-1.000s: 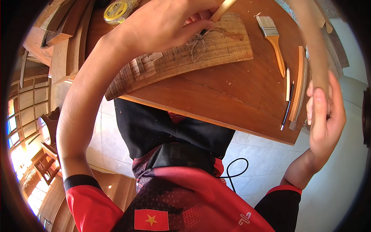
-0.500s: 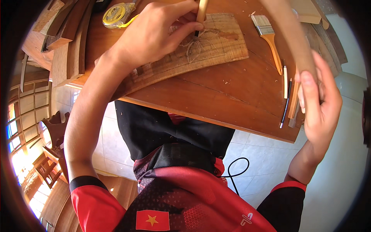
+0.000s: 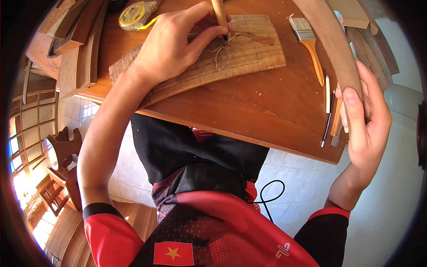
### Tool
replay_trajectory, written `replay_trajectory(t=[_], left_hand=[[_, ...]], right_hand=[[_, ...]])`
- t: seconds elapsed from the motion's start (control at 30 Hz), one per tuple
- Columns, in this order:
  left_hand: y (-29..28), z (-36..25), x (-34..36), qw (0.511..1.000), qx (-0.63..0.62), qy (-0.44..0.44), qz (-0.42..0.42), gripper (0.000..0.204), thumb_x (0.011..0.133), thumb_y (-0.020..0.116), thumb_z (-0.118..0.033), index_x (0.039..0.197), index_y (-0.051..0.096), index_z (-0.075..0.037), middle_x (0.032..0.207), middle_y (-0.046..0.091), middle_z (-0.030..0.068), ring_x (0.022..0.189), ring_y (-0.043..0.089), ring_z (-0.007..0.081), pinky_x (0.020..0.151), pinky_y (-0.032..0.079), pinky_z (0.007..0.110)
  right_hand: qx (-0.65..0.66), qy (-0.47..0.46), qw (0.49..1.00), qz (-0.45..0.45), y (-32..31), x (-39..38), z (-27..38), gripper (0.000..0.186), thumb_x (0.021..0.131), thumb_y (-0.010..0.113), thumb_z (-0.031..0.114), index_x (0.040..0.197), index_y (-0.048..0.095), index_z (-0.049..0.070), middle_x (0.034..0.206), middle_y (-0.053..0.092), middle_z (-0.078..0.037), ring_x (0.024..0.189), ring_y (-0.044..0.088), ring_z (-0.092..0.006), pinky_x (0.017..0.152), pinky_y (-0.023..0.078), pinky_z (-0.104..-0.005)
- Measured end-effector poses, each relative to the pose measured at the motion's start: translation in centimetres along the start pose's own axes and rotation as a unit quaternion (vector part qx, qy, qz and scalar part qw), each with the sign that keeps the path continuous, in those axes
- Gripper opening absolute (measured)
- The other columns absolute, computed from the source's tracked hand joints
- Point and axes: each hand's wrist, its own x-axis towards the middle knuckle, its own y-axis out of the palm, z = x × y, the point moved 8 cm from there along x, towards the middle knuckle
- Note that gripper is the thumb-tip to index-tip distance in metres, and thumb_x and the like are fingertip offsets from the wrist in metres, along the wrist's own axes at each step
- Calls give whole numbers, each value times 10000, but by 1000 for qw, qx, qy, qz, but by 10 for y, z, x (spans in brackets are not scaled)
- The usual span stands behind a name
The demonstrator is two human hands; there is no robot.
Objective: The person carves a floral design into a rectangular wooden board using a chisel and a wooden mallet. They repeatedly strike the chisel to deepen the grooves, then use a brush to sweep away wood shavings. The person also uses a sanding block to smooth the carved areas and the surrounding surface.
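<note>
My left hand point(image 3: 180, 44) grips a tool with a pale wooden handle point(image 3: 219, 11), probably a chisel, its dark lower end on a carved design with thin branching lines. That design is on a curved, grained wooden board point(image 3: 260, 58), which lies across the brown table point(image 3: 244, 107) at a slant. My left wrist and hand hide part of the board. My right hand point(image 3: 364, 113) is closed around a long, smooth wooden stick point(image 3: 331, 40), which reaches past the top edge of the picture over the table's right side.
Stacked wood pieces point(image 3: 80, 66) are at the left. A yellow tape measure point(image 3: 133, 15) lies near them. A paintbrush point(image 3: 313, 53), white stick point(image 3: 328, 93), pencil point(image 3: 329, 120) and thin wood strips point(image 3: 339, 111) lie at the right, near more boards point(image 3: 364, 53). A black cable point(image 3: 278, 182) loops below the table.
My left hand and its tool have shifted leftward, the handle now more upright. My right hand and stick moved up and leftward, then dropped very slightly in the last half second.
</note>
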Motion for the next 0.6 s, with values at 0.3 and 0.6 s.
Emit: replay_trajectory(t=[0.3,0.6], left_hand=[[1,-4,1,999,17,32,-8,172,987,656,-37,1150,677,9,1046,760,84,996,743,189,891,575,317],[2,1,2,1000,-21,7,-18,168,997,650,-49,1150,685,12,1031,758,79,979,736,169,894,568,312]], right_hand=[[-19,-2,1000,-15,-4,-2,3,445,1051,549,120,1465,514,-38,997,710,-100,605,459,-26,541,352,-193],[-32,-6,999,-8,-4,-2,1,445,1049,548,115,1465,511,-42,1011,708,-104,611,460,-27,549,358,-192]])
